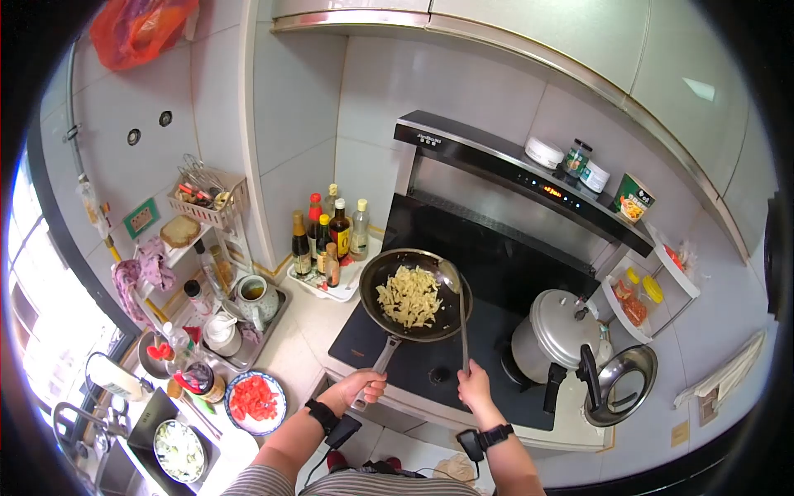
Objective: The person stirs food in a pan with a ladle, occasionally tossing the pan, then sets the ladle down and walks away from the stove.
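Note:
My left hand (364,387) is closed around the handle of a dark frying pan (375,312), which sits on the black cooktop. Pale yellowish chopped food (410,296) lies in the pan, mostly left of its middle. My right hand (474,385) grips the lower end of a long metal spatula (463,331). Its rounded head rests inside the pan at the upper right, beside the food. To the left of my left forearm stands a blue-rimmed plate (281,403) of chopped red pieces (253,398).
A pressure cooker (550,331) stands on the cooktop at right, with a metal lid (649,376) beside it. Several sauce bottles (340,230) stand on a tray behind the pan's left. A bowl of pale chopped food (179,451) is at the sink. The range hood (496,174) hangs above.

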`<state>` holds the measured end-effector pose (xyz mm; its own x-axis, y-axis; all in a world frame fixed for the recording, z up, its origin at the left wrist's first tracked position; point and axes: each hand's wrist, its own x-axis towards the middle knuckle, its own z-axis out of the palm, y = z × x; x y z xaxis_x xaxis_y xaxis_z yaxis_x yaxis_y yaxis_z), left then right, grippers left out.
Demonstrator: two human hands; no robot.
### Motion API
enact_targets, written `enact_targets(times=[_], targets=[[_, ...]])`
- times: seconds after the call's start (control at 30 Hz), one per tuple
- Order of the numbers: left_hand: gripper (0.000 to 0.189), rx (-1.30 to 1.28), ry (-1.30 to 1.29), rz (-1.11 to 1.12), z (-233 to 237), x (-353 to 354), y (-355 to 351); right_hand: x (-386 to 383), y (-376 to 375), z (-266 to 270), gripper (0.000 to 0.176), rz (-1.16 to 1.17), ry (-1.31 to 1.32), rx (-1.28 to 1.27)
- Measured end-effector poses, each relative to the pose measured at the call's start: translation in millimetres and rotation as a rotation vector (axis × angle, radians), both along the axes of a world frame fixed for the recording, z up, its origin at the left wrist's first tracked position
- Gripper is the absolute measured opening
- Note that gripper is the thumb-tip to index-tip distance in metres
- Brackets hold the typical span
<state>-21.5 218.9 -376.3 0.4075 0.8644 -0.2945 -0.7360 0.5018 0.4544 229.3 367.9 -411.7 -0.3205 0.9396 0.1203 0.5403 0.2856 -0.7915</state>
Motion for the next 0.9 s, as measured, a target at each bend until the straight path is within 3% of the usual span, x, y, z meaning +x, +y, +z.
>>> enact_targets(times=[0.03, 0.1, 0.2, 0.23, 0.27, 0.3, 0.33, 0.4, 0.53, 0.6, 0.63, 0.67, 0.73, 0.8, 0.87, 0.9], targets=[[0.028, -0.005, -0.002, -0.002, -1, 0, 0, -11, -8, 20, 0.019, 0.002, -0.002, -0.005], [0.025, -0.015, -0.002, -0.002, -5, -1, -1, -41, -13, 64, 0.012, -0.011, 0.220, -0.439], [0.019, -0.032, 0.013, 0.033, -8, -1, -2, -50, 0, 79, 0.010, 0.159, 0.109, -0.517], [0.016, -0.033, 0.027, 0.075, -7, -1, -4, -39, 7, 76, 0.016, 0.211, -0.085, -0.390], [0.017, -0.033, 0.041, 0.118, -6, -3, -6, -19, 19, 63, 0.038, 0.428, -0.357, 0.431], [0.017, -0.033, 0.044, 0.117, -1, -3, -9, -11, 3, 113, 0.039, 0.425, -0.660, 0.225], [0.021, -0.038, 0.134, 0.157, 5, -1, -14, -1, -3, 140, 0.039, 0.428, -0.879, 0.244], [0.027, -0.040, 0.218, 0.199, 10, 2, -21, 19, -8, 167, 0.041, 0.414, -0.997, 0.368], [0.031, -0.112, 0.399, 0.197, 21, 14, -39, 29, 10, 141, 0.040, 0.296, -0.840, 0.396], [0.028, -0.085, 0.352, 0.252, 17, 16, -39, 18, 7, 137, 0.037, 0.232, -0.674, 0.086], [0.028, -0.087, 0.352, 0.253, 17, 18, -38, 13, -2, 148, 0.035, 0.158, -0.525, -0.285], [0.027, -0.107, 0.372, 0.274, 18, 19, -36, 18, -4, 150, 0.035, 0.160, -0.524, -0.283], [0.025, -0.125, 0.391, 0.296, 17, 18, -32, 33, -4, 156, 0.036, 0.271, -0.324, -0.596], [0.023, -0.142, 0.393, 0.280, 12, 15, -28, 52, -16, 176, 0.028, 0.285, -0.322, -0.617], [0.023, -0.146, 0.383, 0.275, 14, 13, -28, 67, -31, 189, 0.027, 0.439, -0.404, -0.114], [0.022, -0.152, 0.374, 0.267, 15, 13, -28, 69, -34, 198, 0.027, 0.440, -0.404, -0.116]])
